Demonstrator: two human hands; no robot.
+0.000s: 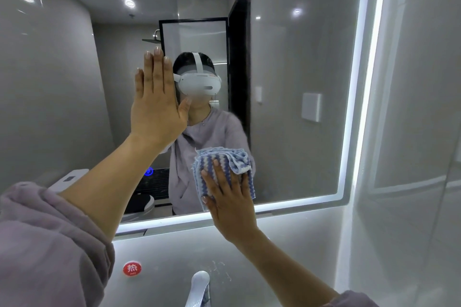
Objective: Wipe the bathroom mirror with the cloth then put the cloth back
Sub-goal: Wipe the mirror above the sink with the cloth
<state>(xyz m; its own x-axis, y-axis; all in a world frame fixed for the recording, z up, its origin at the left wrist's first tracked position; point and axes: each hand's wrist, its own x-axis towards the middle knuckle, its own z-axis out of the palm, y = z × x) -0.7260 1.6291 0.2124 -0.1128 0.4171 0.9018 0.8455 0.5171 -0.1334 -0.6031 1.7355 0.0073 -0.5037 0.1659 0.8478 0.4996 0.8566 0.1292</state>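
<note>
The bathroom mirror [299, 82] fills the wall ahead, framed by a lit white strip. My left hand [156, 99] lies flat against the glass at centre left, fingers straight and pointing up. My right hand [230, 197] presses a bunched blue-and-white striped cloth [224, 159] against the mirror near its lower edge, with the fingers spread over the cloth. The cloth's upper folds stick out above my fingertips. The mirror reflects a person in a grey top wearing a white headset.
A chrome tap [199, 286] stands below at the bottom centre. A round red sticker [132, 268] sits on the grey wall under the mirror. The lit strip [359, 107] marks the mirror's right edge, with a tiled wall beyond it.
</note>
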